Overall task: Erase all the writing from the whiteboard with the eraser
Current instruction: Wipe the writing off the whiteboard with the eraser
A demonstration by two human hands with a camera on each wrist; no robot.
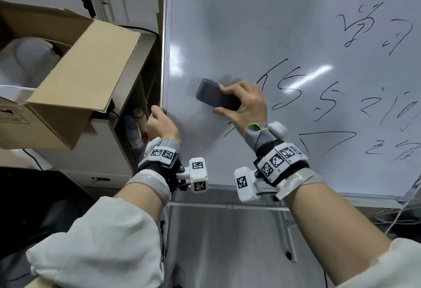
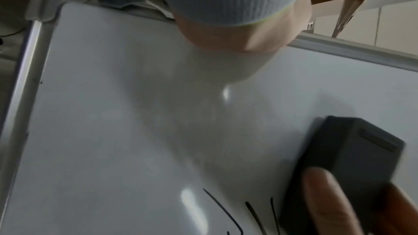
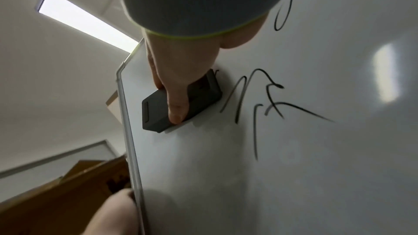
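Dark grey, the eraser [image 1: 216, 95] lies flat against the whiteboard [image 1: 262, 25], gripped by the right hand [image 1: 247, 103] with fingers over its top edge and thumb under its lower edge. It sits on wiped board just left of the black writing [image 1: 287, 87], which fills the board's right side. The left hand [image 1: 160, 125] curls round the board's left frame edge. An open cardboard box [image 1: 75, 78] stands to the left. Both forearms reach upward, sleeves pushed back.
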